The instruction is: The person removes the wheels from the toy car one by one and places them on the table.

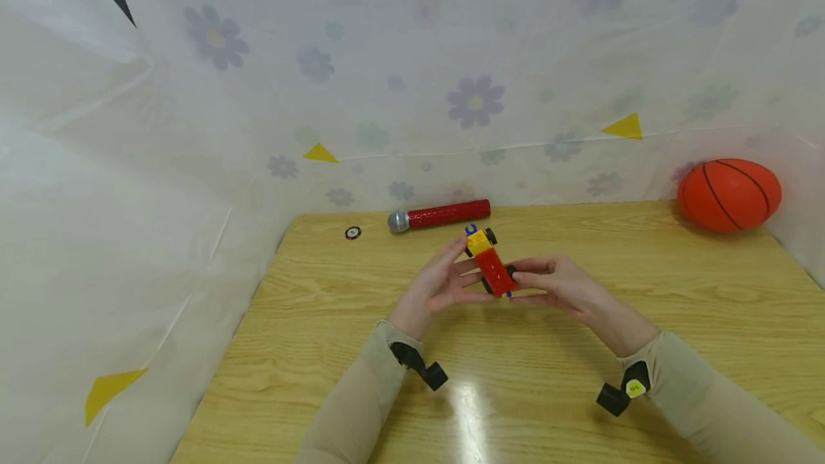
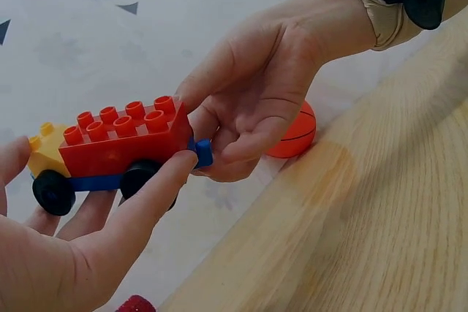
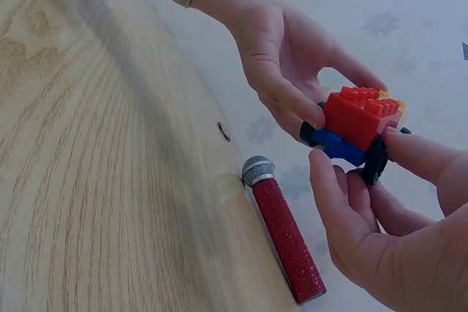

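Observation:
A toy car point(image 1: 493, 268) built of a red studded brick, a yellow brick and a blue base with black wheels is held in the air above the table. My left hand point(image 1: 440, 282) grips it along one side, its thumb and fingers spread from the yellow end to the rear. At the red end my right hand point(image 1: 559, 286) pinches it near a rear wheel. In the left wrist view, the red brick's studs point(image 2: 124, 126) face up and a blue hitch point(image 2: 203, 153) sticks out by the thumb. The right wrist view shows the blue base point(image 3: 338, 147) from behind.
Behind the hands, a red glittery microphone point(image 1: 447, 215) with a silver head lies near the table's back edge. Left of it is a small round black-and-white disc point(image 1: 352, 233). An orange ball point(image 1: 730, 195) with black lines sits at the back right corner of the wooden table point(image 1: 309, 349).

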Motion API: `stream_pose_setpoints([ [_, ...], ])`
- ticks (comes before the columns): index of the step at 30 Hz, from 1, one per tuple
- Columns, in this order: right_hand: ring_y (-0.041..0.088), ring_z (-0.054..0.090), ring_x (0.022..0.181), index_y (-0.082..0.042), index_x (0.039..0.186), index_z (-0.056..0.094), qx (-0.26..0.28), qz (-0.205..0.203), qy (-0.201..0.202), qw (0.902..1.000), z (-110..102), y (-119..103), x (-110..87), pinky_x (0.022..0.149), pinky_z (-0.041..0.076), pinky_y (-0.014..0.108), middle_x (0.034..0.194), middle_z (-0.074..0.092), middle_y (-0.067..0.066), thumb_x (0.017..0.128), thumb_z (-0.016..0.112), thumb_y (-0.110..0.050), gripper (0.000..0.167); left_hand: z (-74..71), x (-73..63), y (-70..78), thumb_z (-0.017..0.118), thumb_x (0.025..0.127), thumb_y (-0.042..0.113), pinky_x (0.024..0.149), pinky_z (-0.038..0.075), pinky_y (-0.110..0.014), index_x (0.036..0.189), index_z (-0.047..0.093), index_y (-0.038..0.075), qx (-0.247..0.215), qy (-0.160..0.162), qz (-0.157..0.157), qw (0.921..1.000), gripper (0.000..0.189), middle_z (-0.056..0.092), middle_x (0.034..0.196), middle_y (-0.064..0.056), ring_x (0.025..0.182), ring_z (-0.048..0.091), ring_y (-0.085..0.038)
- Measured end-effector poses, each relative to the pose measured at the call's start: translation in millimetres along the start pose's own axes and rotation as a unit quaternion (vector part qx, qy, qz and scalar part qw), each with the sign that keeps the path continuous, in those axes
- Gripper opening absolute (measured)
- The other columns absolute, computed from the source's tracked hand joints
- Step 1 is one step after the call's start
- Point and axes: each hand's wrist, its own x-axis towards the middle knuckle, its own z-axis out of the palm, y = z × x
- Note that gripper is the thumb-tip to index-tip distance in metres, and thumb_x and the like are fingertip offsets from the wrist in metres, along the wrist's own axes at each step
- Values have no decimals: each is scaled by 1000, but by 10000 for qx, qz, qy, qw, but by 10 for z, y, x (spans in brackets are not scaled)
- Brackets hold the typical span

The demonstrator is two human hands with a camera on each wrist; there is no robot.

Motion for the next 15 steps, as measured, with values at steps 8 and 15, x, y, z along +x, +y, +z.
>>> stream_pose_setpoints([
  [8, 16, 66, 103, 16, 141, 37, -178, 240, -83, 9995, -1, -21, -10, 101, 49, 52, 113, 66, 2, 99, 61, -16, 57, -7, -19, 7, 47, 103, 43, 106, 30, -71, 152, 34, 26, 184, -108, -56, 9998, 53, 39, 154, -23, 141, 37, -45],
  [15, 14, 67, 99, 15, 136, 42, -351, 225, -189, 9990, -12, -42, -7, 97, 55, 42, 109, 68, 0, 97, 63, -13, 52, -2, -33, 10, 49, 103, 43, 107, 28, -72, 151, 33, 26, 36, -112, -157, 9998, 53, 39, 154, -22, 142, 36, -44],
])
